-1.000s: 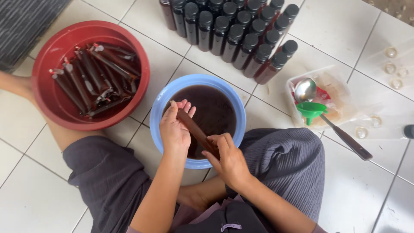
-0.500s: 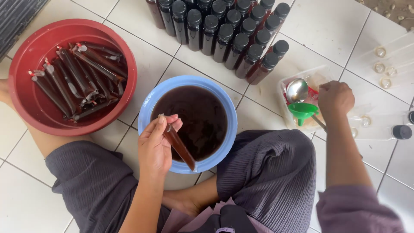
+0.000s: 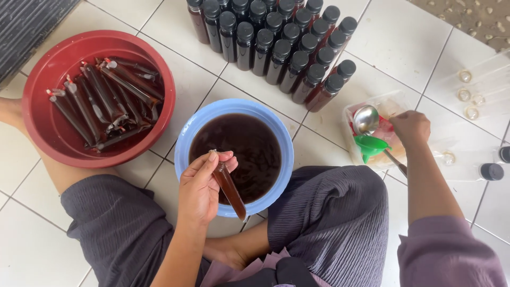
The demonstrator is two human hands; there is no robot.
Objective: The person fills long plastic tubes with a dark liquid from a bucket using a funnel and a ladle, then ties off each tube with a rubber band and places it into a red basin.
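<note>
My left hand (image 3: 201,187) pinches the top of a long thin plastic tube bag (image 3: 229,185) filled with dark brown liquid, held over the near rim of a blue bowl (image 3: 187,139) of the same liquid. My right hand (image 3: 410,128) rests far to the right on a plastic bag (image 3: 394,109) lying on the floor. Just left of that hand sit a green funnel (image 3: 371,145) and a metal ladle (image 3: 367,119); whether the fingers grip anything is hidden.
A red basin (image 3: 41,123) at the left holds several filled, tied tube bags. Several dark bottles with black caps (image 3: 287,45) stand in rows behind the blue bowl. Loose black caps (image 3: 491,171) and clear empty bottles lie at the right on the white tiles.
My right hand let go of the tube bag and moved right to the plastic bag by the funnel. The left hand keeps holding the tube bag over the bowl.
</note>
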